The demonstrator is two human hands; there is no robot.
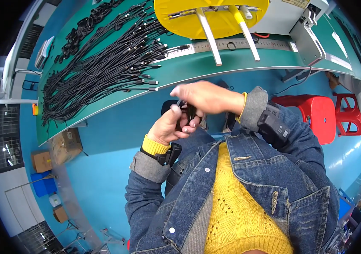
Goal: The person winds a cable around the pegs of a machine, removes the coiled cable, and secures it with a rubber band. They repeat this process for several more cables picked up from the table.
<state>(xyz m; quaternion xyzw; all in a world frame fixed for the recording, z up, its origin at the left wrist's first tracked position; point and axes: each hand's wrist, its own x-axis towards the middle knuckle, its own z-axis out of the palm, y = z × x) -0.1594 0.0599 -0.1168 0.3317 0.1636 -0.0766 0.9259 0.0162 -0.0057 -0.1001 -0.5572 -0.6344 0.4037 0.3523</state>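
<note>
Black cable (191, 111) lying bunched between both hands, just off table (269, 58) edge. I'm seeing left hand (167, 125) pinching it; right hand (208, 96) arching over, can't tell grip. I'm advising keeping loops even, unkinked.

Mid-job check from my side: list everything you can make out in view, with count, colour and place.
Bench: one, green, across the top
Loose cables: many, black, bench's left part
Coiled cables: several, black, beyond them
Disc: one, yellow, top centre
Long rods: two, mostly white, sticking out from the disc
Ruler: one, silvery, along the bench
Machine: one, white and grey, right of the disc
Stools: two, red, right
Cardboard boxes: at least three, brown, lower left
Bin: one, blue, among them
Floor: blue, below
Held cable: count hidden, black, between the hands
Left hand: one, bare, centre
Right hand: one, bare, over the cable
</note>
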